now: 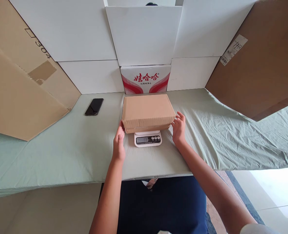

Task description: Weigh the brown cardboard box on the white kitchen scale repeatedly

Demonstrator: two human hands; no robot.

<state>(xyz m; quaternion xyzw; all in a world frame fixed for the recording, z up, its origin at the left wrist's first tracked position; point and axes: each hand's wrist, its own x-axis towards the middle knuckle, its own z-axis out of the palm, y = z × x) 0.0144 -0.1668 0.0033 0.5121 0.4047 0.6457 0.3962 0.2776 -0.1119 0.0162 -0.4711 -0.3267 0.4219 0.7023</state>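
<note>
The brown cardboard box [148,112] sits on a small white kitchen scale [148,138] at the middle of the table, overhanging the platform on both sides so only the display shows at its 6 o'clock. The left hand [118,143] rests at the box's 8 o'clock corner, fingers loosely curled and touching the lower edge; the right hand [178,128] is at 4 o'clock, fingers half open, tips against or just beside the end face. Neither hand grips it. For a clean reading, the box wants to lie centred and level, with both hands drawn off sideways so nothing presses down or blocks the display.

At 12 o'clock a red-and-white printed carton [145,79] stands just behind, under stacked white boxes [144,35], so there is little room backwards. A black phone [94,106] lies at 10 o'clock, well apart. Large cardboard sheets [24,94] lean at 9 and 3 o'clock. The green-covered table [61,152] is open towards 7 and 5 o'clock; its near edge runs close below the scale.
</note>
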